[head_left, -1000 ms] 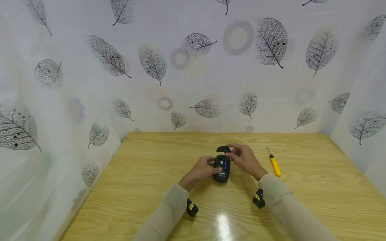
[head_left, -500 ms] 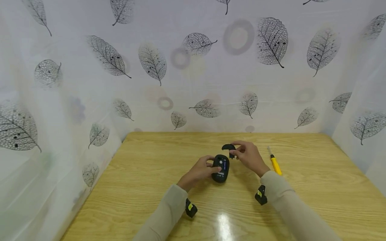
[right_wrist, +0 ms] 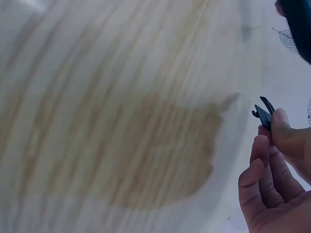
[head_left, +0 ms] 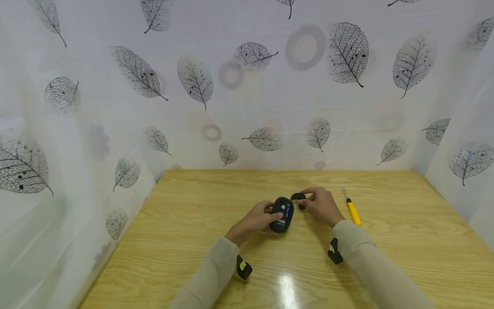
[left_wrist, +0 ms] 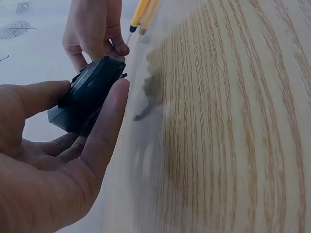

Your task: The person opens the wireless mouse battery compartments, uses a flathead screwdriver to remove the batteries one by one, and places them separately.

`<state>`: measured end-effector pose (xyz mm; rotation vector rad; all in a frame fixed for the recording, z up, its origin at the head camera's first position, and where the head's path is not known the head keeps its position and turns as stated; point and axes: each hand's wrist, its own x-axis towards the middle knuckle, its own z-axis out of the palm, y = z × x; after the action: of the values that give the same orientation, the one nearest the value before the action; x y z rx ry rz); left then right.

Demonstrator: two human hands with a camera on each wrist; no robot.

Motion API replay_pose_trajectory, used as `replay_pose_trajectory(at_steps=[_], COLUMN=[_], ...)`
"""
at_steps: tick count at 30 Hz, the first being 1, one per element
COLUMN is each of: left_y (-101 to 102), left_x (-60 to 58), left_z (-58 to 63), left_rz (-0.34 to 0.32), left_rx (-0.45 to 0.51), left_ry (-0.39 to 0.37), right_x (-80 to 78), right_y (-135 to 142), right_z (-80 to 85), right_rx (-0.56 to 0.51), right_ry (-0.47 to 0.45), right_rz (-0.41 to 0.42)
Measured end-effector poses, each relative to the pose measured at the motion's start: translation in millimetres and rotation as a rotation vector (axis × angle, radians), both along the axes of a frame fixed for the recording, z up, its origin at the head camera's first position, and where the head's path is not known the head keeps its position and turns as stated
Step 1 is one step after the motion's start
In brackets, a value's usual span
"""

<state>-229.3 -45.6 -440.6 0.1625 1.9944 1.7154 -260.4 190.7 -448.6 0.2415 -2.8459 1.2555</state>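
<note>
A black computer mouse (head_left: 286, 223) is held underside up above the table by my left hand (head_left: 259, 218), its thumb across the face that bears a label and an open battery bay with a dark blue battery (head_left: 287, 210). In the left wrist view the mouse (left_wrist: 90, 92) sits between thumb and fingers. Just right of it, my right hand (head_left: 321, 205) pinches a small black battery cover (head_left: 298, 196), apart from the mouse. The right wrist view shows this cover (right_wrist: 264, 116) edge-on between thumb and fingertip, its small tabs pointing outward.
A screwdriver (head_left: 353, 212) with a yellow handle lies to the right of my right hand. The wooden table (head_left: 193, 257) ends at a leaf-patterned curtain (head_left: 247, 103). Black wrist cameras (head_left: 244, 268) hang under both sleeves.
My right hand has drawn the battery cover away from the mouse's upper end, to the right, then lowered it slightly. My left hand keeps hold of the mouse, nearly in place.
</note>
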Motion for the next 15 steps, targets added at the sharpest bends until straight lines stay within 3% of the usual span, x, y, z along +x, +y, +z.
replay_pose_trajectory(at_steps=[15], left_y=[-5.0], left_x=[-0.7], left_z=[-1.8], left_rz=[-0.045], left_rx=[0.038], left_ry=[0.004], right_x=[-9.9], right_y=[-3.2], right_z=[-10.7], right_rx=[0.091], right_ry=[0.007], right_rz=[-0.065])
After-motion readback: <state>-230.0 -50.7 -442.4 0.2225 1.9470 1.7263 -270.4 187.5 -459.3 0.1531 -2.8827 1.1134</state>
